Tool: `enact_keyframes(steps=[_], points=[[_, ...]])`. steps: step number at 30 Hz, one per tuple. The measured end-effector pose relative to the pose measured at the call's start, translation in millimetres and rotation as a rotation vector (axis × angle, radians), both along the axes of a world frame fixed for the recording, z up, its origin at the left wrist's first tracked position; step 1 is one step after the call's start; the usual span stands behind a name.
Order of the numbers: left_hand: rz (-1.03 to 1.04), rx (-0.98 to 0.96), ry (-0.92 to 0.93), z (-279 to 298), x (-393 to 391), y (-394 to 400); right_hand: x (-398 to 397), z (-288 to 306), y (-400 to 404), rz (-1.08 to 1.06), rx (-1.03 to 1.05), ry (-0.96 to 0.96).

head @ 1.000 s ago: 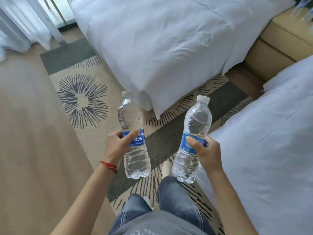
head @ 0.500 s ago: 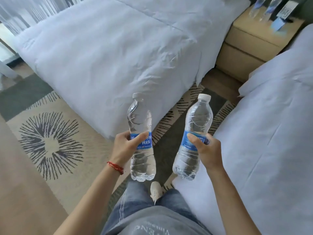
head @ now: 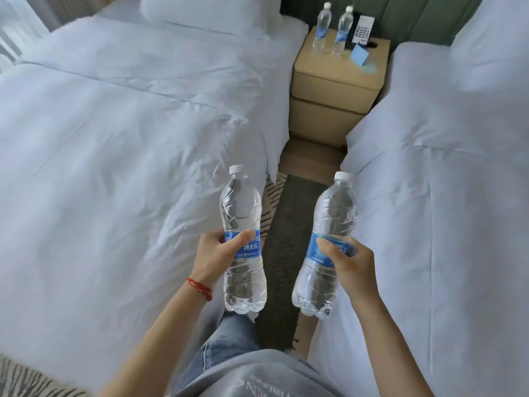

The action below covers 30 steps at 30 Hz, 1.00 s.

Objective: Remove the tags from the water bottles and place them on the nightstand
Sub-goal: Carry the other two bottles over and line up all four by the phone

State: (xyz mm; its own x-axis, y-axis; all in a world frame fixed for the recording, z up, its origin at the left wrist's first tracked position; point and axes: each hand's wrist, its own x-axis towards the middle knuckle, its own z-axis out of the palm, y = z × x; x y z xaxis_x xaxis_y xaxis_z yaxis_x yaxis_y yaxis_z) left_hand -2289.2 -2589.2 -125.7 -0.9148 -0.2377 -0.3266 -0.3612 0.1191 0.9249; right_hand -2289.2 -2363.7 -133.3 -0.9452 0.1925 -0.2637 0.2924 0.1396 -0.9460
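Your left hand (head: 213, 255) is closed around the blue label band of a clear plastic water bottle with a white screw cap (head: 242, 239). The thumb lies across the front of the label and the other fingers wrap behind the bottle, out of view. A thin red cord bracelet (head: 200, 288) sits on that wrist.

Your right hand (head: 347, 263) is closed in the same manner around a second clear plastic water bottle with a white cap (head: 329, 242), thumb across its blue label. Both bottles are held upright, tilted slightly, well apart from each other, above the dark patterned carpet strip (head: 289, 224) between the two white-covered beds (head: 114, 153).

The left bottle's label shows the letters "FINA" and white Chinese characters. The right bottle's label text is too small to read.

The tan two-drawer nightstand (head: 329, 90) stands ahead between the beds. On its top stand two more clear water bottles (head: 332, 30), a white printed card (head: 363, 31) and a blue paper square (head: 360, 56).
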Motion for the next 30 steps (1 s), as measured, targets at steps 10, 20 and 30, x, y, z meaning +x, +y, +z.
enact_keyframes(steps=[10, 20, 30], points=[[-0.191, 0.004, 0.007, 7, -203, 10, -146, 3, 14, -0.189, 0.022, -0.007], [-0.195, 0.031, 0.019, -9, -376, 81, -326, -10, 84, -0.186, -0.026, -0.021], [-0.15, 0.053, 0.043, 1, -524, 123, -484, 6, 127, -0.134, -0.033, -0.001]])
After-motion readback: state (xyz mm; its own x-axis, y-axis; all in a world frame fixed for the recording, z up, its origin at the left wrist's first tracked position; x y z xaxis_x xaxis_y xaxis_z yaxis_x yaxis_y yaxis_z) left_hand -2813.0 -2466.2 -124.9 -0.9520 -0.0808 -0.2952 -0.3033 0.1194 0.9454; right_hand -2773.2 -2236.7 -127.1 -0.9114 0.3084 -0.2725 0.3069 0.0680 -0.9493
